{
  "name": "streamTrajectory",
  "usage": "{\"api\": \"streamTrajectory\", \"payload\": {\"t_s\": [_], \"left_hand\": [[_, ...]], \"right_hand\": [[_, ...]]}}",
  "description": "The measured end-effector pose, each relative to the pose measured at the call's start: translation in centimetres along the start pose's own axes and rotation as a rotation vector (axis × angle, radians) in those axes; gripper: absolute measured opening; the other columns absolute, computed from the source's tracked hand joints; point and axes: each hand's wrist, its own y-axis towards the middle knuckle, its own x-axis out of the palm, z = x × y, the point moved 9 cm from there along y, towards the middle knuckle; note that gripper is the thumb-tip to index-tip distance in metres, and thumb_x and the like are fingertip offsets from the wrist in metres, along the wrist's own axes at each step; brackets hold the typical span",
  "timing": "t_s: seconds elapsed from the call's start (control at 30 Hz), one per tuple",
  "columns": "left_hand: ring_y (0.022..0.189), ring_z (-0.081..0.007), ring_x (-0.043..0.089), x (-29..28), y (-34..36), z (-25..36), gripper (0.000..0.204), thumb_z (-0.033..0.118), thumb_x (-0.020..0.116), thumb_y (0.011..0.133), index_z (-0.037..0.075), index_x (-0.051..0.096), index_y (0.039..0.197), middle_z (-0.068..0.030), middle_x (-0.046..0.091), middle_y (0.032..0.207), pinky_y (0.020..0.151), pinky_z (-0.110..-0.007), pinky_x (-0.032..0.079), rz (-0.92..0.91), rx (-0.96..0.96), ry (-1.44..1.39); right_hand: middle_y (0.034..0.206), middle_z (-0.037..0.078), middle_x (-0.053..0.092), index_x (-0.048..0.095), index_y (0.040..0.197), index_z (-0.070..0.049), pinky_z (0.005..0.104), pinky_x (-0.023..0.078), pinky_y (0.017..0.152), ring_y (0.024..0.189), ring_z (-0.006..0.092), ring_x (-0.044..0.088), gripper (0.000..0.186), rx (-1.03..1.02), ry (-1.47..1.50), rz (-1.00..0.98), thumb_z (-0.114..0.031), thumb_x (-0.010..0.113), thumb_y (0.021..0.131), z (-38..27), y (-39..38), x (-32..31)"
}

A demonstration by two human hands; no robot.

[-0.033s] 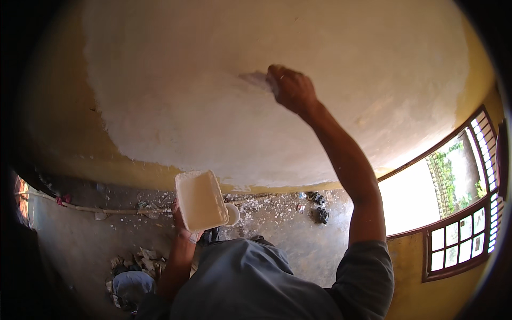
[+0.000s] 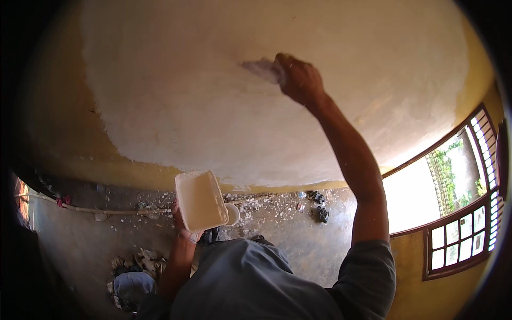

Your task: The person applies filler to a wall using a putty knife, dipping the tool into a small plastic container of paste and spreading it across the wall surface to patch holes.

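Note:
My right hand point(image 2: 301, 81) is raised against the wall, its fingers wrapped round a putty knife. The putty knife's blade point(image 2: 261, 69) points left and appears to lie on the pale-coated patch of wall point(image 2: 213, 117); the handle is hidden in my grip. Lower down, my left hand point(image 2: 184, 226) holds a white rectangular tub point(image 2: 201, 201) by its left side and underside. The open top faces me, and pale filler coats the inside. Most of my left fingers are hidden behind the tub.
Bare yellow wall point(image 2: 101, 152) borders the coated patch. On the floor point(image 2: 298, 245) stands a small white bucket point(image 2: 232, 214), among white flakes. A long pole point(image 2: 106, 211) lies along the left. Black plastic scraps point(image 2: 321, 213) lie to the right. A brown-framed window point(image 2: 426, 257) is at far right.
My right hand has shifted slightly up and to the right along the wall with the putty knife. My left hand and the tub stay in place.

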Motion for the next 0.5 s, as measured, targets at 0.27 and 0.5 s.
{"api": "streamTrajectory", "payload": {"t_s": [0.27,0.5], "left_hand": [[0.117,-0.0287,0.058,0.0,-0.2,-0.6,0.056,0.050,0.038,0.099,0.011,0.051,0.136,-0.0089,0.058,0.130,0.096,-0.048,0.051,-0.012,-0.018,-0.028],[0.113,-0.0276,0.062,2.4,0.5,-0.8,0.051,0.043,0.038,0.101,0.009,0.051,0.136,-0.0097,0.061,0.127,0.093,-0.045,0.054,-0.089,-0.023,-0.047]], "right_hand": [[0.106,0.022,0.069,0.059,0.110,0.003,0.0475,0.054,0.085,0.101,0.0416,0.066,0.038,0.079,-0.397,0.557,-0.012,0.074,0.078,10.2,4.1,-16.8],[0.101,0.011,0.069,0.064,0.111,-0.001,0.0366,0.055,0.078,0.092,0.0237,0.067,0.029,0.317,0.917,0.717,-0.011,0.074,0.085,14.9,-0.8,-16.5]]}}
